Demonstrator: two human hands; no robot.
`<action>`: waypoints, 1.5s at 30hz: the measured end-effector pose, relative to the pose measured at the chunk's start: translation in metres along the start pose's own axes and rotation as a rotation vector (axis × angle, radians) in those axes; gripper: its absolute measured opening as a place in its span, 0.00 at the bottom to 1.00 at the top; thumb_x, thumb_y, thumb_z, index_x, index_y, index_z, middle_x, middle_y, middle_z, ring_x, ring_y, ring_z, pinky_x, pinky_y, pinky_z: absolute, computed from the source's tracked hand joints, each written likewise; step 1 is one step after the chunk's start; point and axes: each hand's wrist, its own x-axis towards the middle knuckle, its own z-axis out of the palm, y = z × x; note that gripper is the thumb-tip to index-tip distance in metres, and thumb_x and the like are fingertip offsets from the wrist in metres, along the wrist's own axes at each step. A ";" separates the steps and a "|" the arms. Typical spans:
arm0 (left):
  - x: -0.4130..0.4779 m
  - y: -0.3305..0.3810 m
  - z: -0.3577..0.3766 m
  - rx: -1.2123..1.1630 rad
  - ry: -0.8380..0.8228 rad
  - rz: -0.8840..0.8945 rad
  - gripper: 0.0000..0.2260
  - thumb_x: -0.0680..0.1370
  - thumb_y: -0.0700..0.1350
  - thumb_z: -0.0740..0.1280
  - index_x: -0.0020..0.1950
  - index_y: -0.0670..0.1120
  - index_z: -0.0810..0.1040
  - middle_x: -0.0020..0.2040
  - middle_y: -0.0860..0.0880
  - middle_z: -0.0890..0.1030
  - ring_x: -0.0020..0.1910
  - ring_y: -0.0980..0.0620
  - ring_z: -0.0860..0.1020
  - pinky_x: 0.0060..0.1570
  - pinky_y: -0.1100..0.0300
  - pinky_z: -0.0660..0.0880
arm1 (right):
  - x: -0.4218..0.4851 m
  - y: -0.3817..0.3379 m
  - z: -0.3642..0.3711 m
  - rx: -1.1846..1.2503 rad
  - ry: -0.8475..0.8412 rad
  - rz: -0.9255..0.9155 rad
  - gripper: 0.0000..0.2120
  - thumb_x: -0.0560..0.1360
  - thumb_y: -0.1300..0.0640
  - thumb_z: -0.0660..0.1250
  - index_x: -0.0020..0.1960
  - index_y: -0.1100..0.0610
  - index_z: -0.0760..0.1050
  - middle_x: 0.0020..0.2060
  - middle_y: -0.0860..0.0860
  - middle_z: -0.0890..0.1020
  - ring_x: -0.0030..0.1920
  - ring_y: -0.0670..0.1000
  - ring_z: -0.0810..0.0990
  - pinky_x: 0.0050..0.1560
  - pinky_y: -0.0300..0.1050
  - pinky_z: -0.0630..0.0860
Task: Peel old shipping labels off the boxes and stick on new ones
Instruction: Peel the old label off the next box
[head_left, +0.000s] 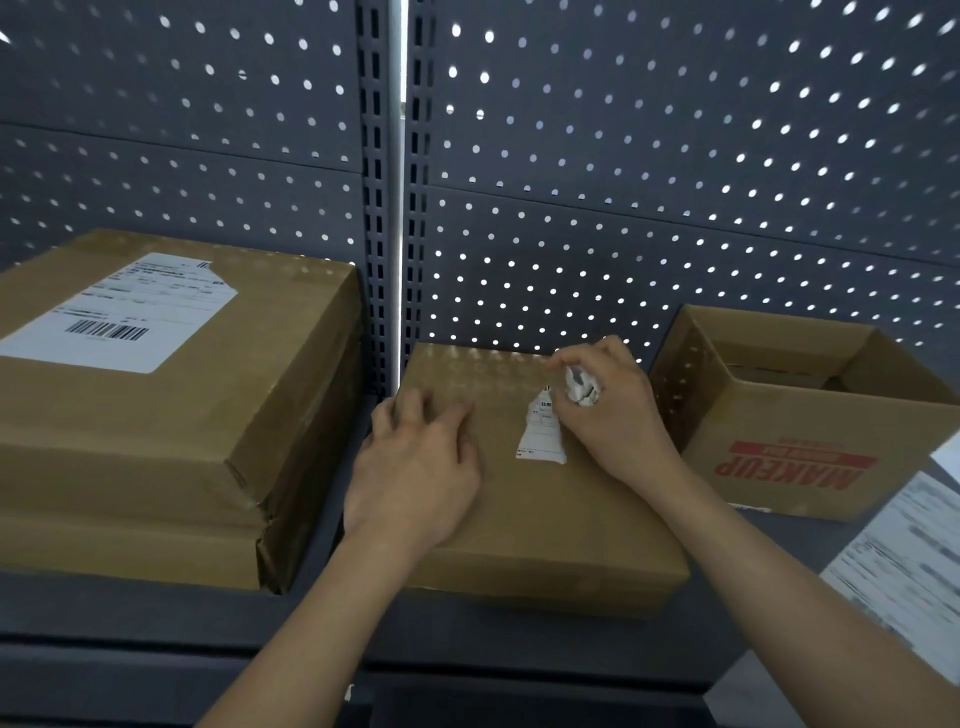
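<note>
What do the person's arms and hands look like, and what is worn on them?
The left forearm and right forearm are bare, with no sleeves in view. The left hand and right hand wear no gloves, rings, watch or bracelet.

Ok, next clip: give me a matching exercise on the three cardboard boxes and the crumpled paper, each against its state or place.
Things:
1. left box
2. middle box
3. right box
4. crumpled label scrap

States:
A. gripped in the right hand
B. top open, red MAKEUP lettering on its side
C. whole barcode label on top
D. torn label remnant on top, left hand resting beside it

Pairs: 1-C, 2-D, 3-B, 4-A.
</note>
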 end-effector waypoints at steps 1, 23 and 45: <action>0.000 0.000 0.000 0.001 -0.001 0.001 0.21 0.81 0.54 0.52 0.75 0.60 0.62 0.73 0.50 0.61 0.73 0.45 0.56 0.65 0.47 0.66 | -0.001 0.000 -0.001 0.021 0.033 0.003 0.15 0.71 0.65 0.72 0.52 0.47 0.79 0.46 0.48 0.70 0.44 0.41 0.73 0.44 0.25 0.68; 0.000 -0.002 0.001 0.015 -0.013 0.033 0.21 0.81 0.52 0.53 0.75 0.55 0.63 0.75 0.45 0.59 0.71 0.40 0.58 0.63 0.45 0.68 | 0.000 -0.044 -0.015 -0.412 -0.641 -0.040 0.05 0.74 0.48 0.69 0.44 0.49 0.79 0.41 0.45 0.82 0.45 0.45 0.79 0.50 0.51 0.77; -0.001 -0.004 0.000 0.016 -0.023 0.050 0.20 0.81 0.52 0.54 0.73 0.53 0.66 0.74 0.43 0.61 0.72 0.37 0.58 0.65 0.42 0.66 | -0.001 -0.060 -0.014 -0.380 -0.677 0.059 0.10 0.76 0.53 0.69 0.42 0.60 0.78 0.31 0.53 0.81 0.33 0.48 0.80 0.41 0.46 0.78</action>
